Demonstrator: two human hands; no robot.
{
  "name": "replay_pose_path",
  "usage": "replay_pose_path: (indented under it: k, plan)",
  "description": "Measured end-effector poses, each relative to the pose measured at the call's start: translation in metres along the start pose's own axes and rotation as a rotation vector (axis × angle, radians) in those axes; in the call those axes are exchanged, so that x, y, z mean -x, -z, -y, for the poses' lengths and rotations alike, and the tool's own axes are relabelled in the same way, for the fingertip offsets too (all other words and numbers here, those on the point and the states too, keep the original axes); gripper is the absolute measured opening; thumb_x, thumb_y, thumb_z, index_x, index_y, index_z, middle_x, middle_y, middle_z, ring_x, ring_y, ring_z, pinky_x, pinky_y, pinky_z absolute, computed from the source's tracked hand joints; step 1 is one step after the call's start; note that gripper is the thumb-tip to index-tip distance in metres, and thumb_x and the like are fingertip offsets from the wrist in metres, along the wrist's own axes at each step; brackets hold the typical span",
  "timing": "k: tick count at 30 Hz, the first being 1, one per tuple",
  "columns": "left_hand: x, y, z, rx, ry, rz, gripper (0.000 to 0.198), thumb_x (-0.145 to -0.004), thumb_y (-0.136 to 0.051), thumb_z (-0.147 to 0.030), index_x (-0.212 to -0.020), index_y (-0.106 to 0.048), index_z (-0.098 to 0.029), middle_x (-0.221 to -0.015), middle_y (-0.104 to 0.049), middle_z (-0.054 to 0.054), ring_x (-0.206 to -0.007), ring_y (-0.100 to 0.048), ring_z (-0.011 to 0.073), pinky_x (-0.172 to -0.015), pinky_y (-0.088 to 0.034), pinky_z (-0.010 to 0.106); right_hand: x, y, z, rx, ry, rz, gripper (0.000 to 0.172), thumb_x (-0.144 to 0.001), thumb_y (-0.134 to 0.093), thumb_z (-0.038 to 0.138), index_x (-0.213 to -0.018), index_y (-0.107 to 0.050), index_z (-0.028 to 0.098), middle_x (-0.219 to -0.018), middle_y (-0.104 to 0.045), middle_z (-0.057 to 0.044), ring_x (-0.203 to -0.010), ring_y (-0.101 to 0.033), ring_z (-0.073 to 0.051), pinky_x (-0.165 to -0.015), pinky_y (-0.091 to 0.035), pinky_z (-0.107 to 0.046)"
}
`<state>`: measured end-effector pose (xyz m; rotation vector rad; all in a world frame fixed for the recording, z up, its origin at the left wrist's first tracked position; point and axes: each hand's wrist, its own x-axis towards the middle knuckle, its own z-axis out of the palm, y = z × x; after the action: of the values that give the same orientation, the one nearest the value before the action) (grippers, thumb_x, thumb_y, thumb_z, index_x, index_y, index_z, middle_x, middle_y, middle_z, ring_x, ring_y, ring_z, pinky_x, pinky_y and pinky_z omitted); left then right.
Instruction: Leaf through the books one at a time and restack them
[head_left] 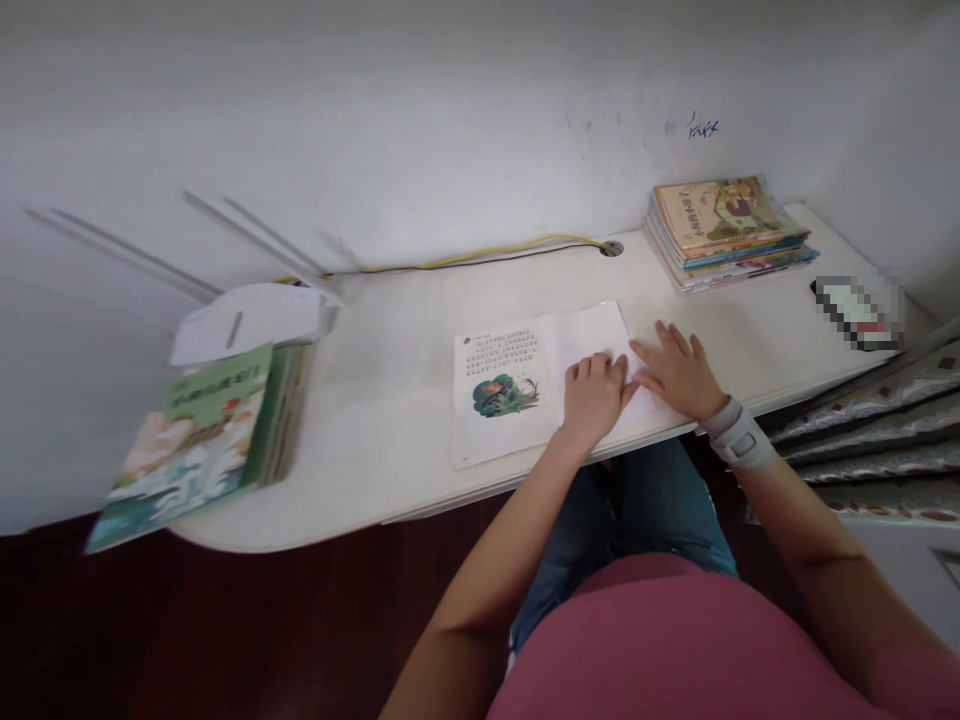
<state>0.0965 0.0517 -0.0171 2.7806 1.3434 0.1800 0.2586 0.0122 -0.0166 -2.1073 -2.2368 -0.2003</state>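
An open book (pixel 502 440) lies flat on the white desk (pixel 375 400) in front of me. Its left page carries printed text and a green picture of plants. My left hand (pixel 595 395) rests on the right page, fingers stretched out and slightly bent. Beside it, my right hand (pixel 675 370) lies over the book's right edge with its fingers spread. The thumbs are close together; I cannot tell whether they touch. Both hands cover much of the right page's lower part. A pale band (pixel 739 435) is around my right wrist.
A stack of books (pixel 720 235) stands at the back right, near a phone-like object (pixel 859 310) that is blurred out. At the left end sits another book pile (pixel 195 430), with a white router-like device (pixel 247 320) behind it. Cables (pixel 480 258) run along the wall to a desk hole.
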Motion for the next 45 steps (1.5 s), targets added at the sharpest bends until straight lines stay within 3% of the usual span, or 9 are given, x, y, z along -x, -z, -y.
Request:
replay_pose_path:
  k: [5, 9, 12, 19, 28, 31, 35, 40, 45]
  plan:
    - [-0.022, 0.008, 0.007, -0.045, 0.011, 0.091, 0.054, -0.096, -0.036, -0.046, -0.139, -0.045, -0.014, -0.141, -0.047, 0.014, -0.12, -0.048, 0.0311, -0.092, -0.045, 0.044, -0.043, 0.006, 0.005, 0.018, 0.026, 0.05, 0.05, -0.099, -0.031, 0.046, -0.131, -0.056, 0.018, -0.145, -0.045, -0.02, -0.134, -0.04, -0.034, -0.105, -0.029, -0.058]
    - [-0.055, 0.017, 0.017, -0.025, -0.011, 0.256, 0.055, -0.097, -0.029, -0.037, -0.149, -0.029, -0.02, -0.16, -0.023, 0.007, -0.122, -0.052, 0.0298, -0.093, -0.047, 0.042, -0.046, 0.0, 0.003, -0.025, 0.024, 0.069, 0.045, -0.1, -0.031, 0.036, -0.13, -0.055, 0.013, -0.145, -0.046, -0.02, -0.131, -0.044, -0.031, -0.105, -0.033, -0.053]
    - [-0.073, 0.018, 0.021, -0.023, -0.026, 0.343, 0.055, -0.097, -0.027, -0.036, -0.151, -0.025, -0.024, -0.161, -0.018, 0.005, -0.118, -0.057, 0.0279, -0.093, -0.048, 0.042, -0.042, -0.006, 0.002, -0.064, -0.01, 0.053, 0.046, -0.099, -0.032, 0.031, -0.136, -0.048, 0.009, -0.148, -0.042, -0.02, -0.135, -0.04, -0.031, -0.106, -0.033, -0.053]
    - [-0.072, 0.016, 0.033, 0.034, -0.114, 0.296, 0.047, -0.098, -0.027, -0.04, -0.14, -0.043, -0.027, -0.151, -0.041, 0.007, -0.119, -0.058, 0.0279, -0.091, -0.05, 0.042, -0.038, -0.012, 0.004, -0.136, -0.065, 0.024, 0.049, -0.099, -0.029, 0.032, -0.14, -0.043, 0.007, -0.153, -0.034, -0.018, -0.14, -0.033, -0.03, -0.11, -0.029, -0.051]
    - [-0.074, 0.011, 0.041, 0.002, -0.205, 0.168, 0.043, -0.094, -0.038, -0.033, -0.133, -0.049, -0.02, -0.137, -0.054, 0.01, -0.124, -0.05, 0.0275, -0.099, -0.042, 0.04, -0.032, -0.003, 0.009, -0.091, -0.08, 0.033, 0.048, -0.098, -0.033, 0.031, -0.138, -0.046, 0.009, -0.154, -0.032, -0.017, -0.139, -0.033, -0.032, -0.107, -0.031, -0.051]
    - [-0.074, 0.007, 0.039, -0.022, -0.197, 0.115, 0.043, -0.094, -0.038, -0.034, -0.133, -0.05, -0.018, -0.143, -0.047, 0.013, -0.133, -0.039, 0.0305, -0.105, -0.036, 0.046, -0.042, 0.008, 0.01, -0.011, -0.029, 0.092, 0.042, -0.095, -0.035, 0.024, -0.129, -0.056, 0.013, -0.15, -0.039, -0.017, -0.134, -0.038, -0.033, -0.103, -0.034, -0.052]
    - [-0.072, 0.002, 0.039, 0.006, -0.149, 0.165, 0.05, -0.095, -0.034, -0.038, -0.14, -0.041, -0.015, -0.155, -0.03, 0.015, -0.141, -0.028, 0.0326, -0.111, -0.026, 0.052, -0.066, 0.022, 0.013, 0.059, 0.015, 0.179, 0.042, -0.093, -0.032, 0.017, -0.122, -0.063, 0.012, -0.145, -0.046, -0.017, -0.125, -0.047, -0.031, -0.098, -0.037, -0.048]
    - [-0.071, 0.003, 0.04, 0.042, -0.169, 0.153, 0.048, -0.096, -0.032, -0.037, -0.138, -0.042, -0.016, -0.153, -0.035, 0.013, -0.141, -0.03, 0.0299, -0.111, -0.022, 0.058, -0.076, 0.025, 0.017, 0.094, 0.012, 0.193, 0.045, -0.093, -0.032, 0.015, -0.13, -0.056, 0.01, -0.146, -0.045, -0.018, -0.122, -0.048, -0.031, -0.098, -0.037, -0.05]
    - [-0.071, 0.003, 0.046, 0.075, -0.192, 0.156, 0.049, -0.095, -0.034, -0.042, -0.138, -0.041, -0.018, -0.152, -0.037, 0.013, -0.14, -0.032, 0.027, -0.111, -0.023, 0.057, -0.068, 0.02, 0.019, 0.114, -0.023, 0.167, 0.046, -0.094, -0.028, 0.013, -0.132, -0.051, 0.007, -0.14, -0.047, -0.023, -0.11, -0.057, -0.028, -0.087, -0.045, -0.043]
